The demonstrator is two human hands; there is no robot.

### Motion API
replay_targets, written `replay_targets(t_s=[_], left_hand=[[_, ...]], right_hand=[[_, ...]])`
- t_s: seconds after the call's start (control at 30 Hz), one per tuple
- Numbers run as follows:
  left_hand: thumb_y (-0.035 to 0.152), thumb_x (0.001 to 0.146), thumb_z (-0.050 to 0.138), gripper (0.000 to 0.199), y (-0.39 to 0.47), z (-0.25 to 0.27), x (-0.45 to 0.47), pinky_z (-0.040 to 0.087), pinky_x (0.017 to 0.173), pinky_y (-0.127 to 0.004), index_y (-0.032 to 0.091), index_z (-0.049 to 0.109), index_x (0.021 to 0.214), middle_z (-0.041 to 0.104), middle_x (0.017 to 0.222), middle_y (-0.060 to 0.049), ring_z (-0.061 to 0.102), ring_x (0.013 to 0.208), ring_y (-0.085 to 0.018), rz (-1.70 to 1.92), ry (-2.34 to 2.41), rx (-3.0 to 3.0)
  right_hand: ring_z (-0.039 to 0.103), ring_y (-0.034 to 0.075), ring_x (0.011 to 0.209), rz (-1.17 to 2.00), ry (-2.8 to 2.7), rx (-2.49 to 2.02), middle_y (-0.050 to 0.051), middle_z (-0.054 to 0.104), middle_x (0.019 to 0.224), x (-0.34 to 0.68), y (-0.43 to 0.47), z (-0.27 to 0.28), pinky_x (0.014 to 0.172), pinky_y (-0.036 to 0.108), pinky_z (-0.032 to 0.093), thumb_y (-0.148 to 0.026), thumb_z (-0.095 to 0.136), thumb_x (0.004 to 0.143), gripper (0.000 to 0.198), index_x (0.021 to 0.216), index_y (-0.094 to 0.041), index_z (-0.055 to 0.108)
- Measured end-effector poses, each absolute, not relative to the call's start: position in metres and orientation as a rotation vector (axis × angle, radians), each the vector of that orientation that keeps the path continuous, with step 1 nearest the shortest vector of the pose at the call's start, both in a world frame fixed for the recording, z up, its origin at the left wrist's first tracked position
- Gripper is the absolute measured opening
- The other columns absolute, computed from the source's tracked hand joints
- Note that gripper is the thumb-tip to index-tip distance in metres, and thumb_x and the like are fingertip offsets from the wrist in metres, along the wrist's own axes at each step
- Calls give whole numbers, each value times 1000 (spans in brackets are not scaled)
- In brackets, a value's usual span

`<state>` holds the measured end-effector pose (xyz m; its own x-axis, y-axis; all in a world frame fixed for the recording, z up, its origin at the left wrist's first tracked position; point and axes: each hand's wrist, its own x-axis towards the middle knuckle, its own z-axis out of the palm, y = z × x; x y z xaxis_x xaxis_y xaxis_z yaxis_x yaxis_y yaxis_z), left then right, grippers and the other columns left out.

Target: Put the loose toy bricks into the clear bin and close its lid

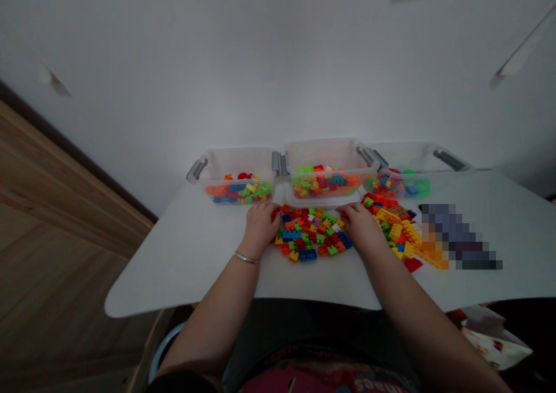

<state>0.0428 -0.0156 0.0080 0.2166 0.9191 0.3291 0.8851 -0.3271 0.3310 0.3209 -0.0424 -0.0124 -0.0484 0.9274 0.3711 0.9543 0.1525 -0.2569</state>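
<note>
A pile of small coloured building bricks [309,236] lies on the white table between my two hands. At its left edge is my left hand [262,225], fingers curled in, with a red brick [275,213] at the fingertips. My right hand [359,222] is at the upper right of the pile, its fingers bent together; what they hold, if anything, is hidden. Right of that hand lies a second heap of bricks [396,232], many of them yellow, partly covered by my forearm.
Three clear plastic bins with grey latches stand along the wall: a left bin [238,161], a middle bin [330,156] and a right bin [408,156]. Each contains coloured pieces. A pixelated dark flat object [460,236] lies to the right on the table [186,259].
</note>
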Motion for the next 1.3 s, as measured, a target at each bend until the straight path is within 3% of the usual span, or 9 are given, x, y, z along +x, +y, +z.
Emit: replay_targets(t_s=[0.17, 0.37, 0.63, 0.87, 0.97, 1.13, 1.3], left_hand=[[21, 86, 51, 24, -14, 7, 42, 44, 97, -39, 19, 68, 102, 69, 106, -9, 59, 106, -24, 788, 1725, 2399], [22, 86, 51, 24, -14, 8, 42, 45, 97, -40, 19, 68, 102, 69, 106, -8, 59, 105, -25, 770, 1736, 2399], [23, 87, 50, 23, -14, 8, 41, 45, 95, -39, 21, 68, 102, 69, 106, -8, 59, 105, -25, 784, 1748, 2418], [21, 85, 52, 23, -15, 9, 40, 45, 96, -39, 20, 68, 101, 68, 107, -8, 59, 105, -24, 836, 1736, 2384], [21, 85, 52, 23, -16, 10, 41, 45, 97, -39, 21, 68, 100, 68, 106, -8, 60, 105, -24, 838, 1740, 2370], [21, 85, 51, 23, -16, 9, 41, 45, 96, -40, 21, 68, 100, 68, 106, -8, 59, 105, -24, 832, 1742, 2374], [21, 85, 52, 22, -13, 6, 40, 46, 95, -39, 20, 69, 99, 67, 104, -7, 59, 103, -24, 868, 1730, 2387]], right_hand=[[59, 28, 100, -124, -2052, -1818, 12, 65, 106, 314, -42, -12, 84, 38, 49, -20, 49, 89, 28, 109, -20, 69], [61, 26, 94, -91, -1985, -1802, 15, 64, 103, 314, -42, -11, 86, 38, 49, -19, 45, 89, 28, 104, -15, 68], [61, 24, 93, -152, -1710, -1452, 9, 66, 95, 313, -53, 10, 87, 41, 51, -22, 49, 86, 20, 98, -21, 65], [59, 23, 107, -272, -1360, -1196, 9, 63, 111, 314, -39, 56, 80, 40, 56, -25, 55, 83, 18, 99, -23, 63], [62, 20, 99, -200, -1213, -1158, 8, 61, 112, 320, -16, 74, 75, 38, 57, -28, 52, 85, 22, 105, -22, 59], [63, 20, 95, -212, -1363, -1281, 7, 68, 99, 332, 21, 88, 91, 41, 50, -25, 53, 81, 20, 97, -19, 63], [62, 25, 93, -193, -1519, -1423, 9, 70, 92, 338, 42, 81, 92, 44, 47, -21, 52, 77, 17, 84, -19, 67]])
